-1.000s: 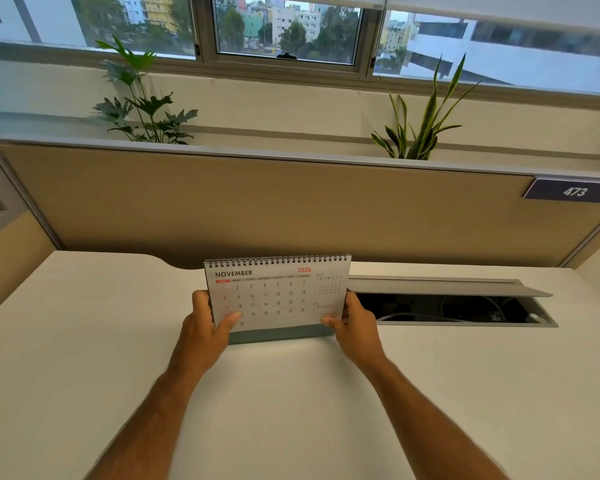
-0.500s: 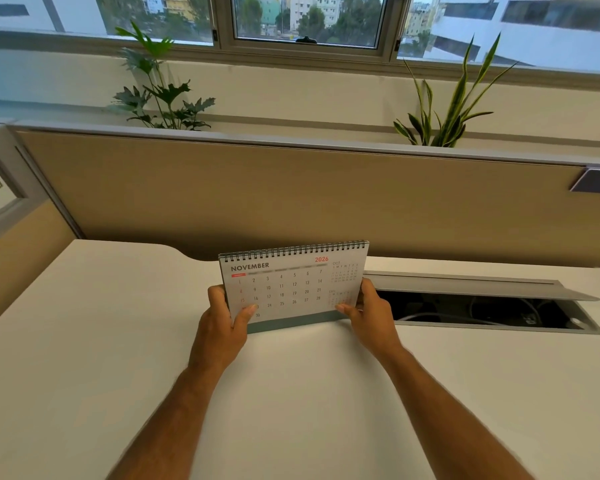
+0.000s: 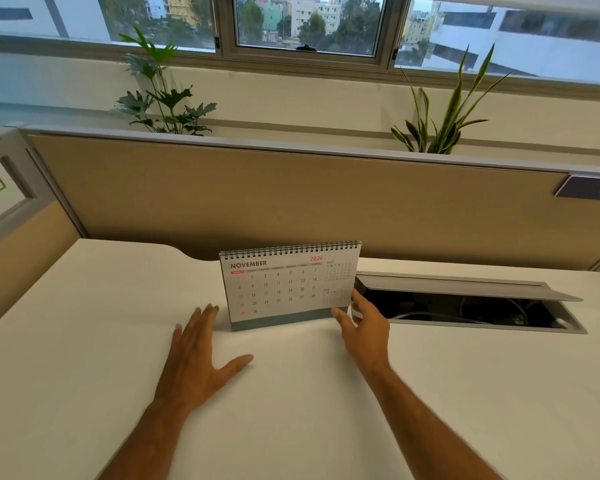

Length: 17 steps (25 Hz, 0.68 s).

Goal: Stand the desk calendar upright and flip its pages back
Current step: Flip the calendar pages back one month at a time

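Observation:
The desk calendar [image 3: 288,285] stands upright on the white desk [image 3: 84,341], spiral binding on top, showing the NOVEMBER 2026 page above a grey-green base. My left hand [image 3: 198,355] hovers just left of it and nearer to me, palm down, fingers spread, touching nothing. My right hand [image 3: 364,327] is at the calendar's lower right corner, fingers apart, with the fingertips at or very close to the page edge; no firm grip shows.
An open cable tray [image 3: 465,306] with a raised grey lid and wires inside lies right of the calendar. A beige partition [image 3: 291,195] runs behind the desk, with two potted plants beyond it and a number plate [image 3: 593,188] at right.
Both hands held the calendar's lower corners before. Now the left hand has let go and drawn back to the left, and the right hand has loosened at the corner. The calendar stands on its own.

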Available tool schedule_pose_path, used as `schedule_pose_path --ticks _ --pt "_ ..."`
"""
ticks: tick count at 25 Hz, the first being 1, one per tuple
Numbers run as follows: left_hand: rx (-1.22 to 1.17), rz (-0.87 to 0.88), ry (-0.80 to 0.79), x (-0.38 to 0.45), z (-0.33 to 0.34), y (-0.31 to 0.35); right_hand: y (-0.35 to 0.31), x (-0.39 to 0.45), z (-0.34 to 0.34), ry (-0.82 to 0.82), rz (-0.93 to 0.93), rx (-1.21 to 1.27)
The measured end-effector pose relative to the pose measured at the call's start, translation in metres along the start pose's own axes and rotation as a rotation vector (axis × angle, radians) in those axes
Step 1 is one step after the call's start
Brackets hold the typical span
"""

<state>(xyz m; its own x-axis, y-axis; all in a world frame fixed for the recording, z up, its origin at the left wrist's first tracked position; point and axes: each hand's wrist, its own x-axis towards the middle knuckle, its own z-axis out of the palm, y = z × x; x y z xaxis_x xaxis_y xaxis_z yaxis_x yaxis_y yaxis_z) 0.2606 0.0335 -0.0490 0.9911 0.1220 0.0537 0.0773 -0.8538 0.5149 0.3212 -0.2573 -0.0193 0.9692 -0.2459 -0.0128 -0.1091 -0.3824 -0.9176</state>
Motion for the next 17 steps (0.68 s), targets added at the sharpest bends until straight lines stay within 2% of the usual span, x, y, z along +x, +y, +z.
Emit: schedule_pose_path --ticks 2,4,6,9,17 --pt "0.22 0.02 -0.03 -0.012 0.003 -0.011 -0.004 -0.004 -0.003 0.02 -0.013 0.006" --pt "0.308 -0.067 -0.054 -0.023 0.006 -0.016 -0.008 -0.007 -0.007 0.054 -0.012 0.012" --pt "0.329 -0.147 -0.068 -0.032 0.008 -0.016 -0.011 -0.012 -0.012 0.11 0.01 0.04" --pt "0.344 -0.174 -0.06 -0.041 0.01 -0.015 -0.014 -0.019 -0.017 0.171 0.053 0.115" --pt "0.361 -0.173 -0.06 -0.042 0.009 -0.016 -0.018 -0.026 -0.028 0.135 0.016 0.183"
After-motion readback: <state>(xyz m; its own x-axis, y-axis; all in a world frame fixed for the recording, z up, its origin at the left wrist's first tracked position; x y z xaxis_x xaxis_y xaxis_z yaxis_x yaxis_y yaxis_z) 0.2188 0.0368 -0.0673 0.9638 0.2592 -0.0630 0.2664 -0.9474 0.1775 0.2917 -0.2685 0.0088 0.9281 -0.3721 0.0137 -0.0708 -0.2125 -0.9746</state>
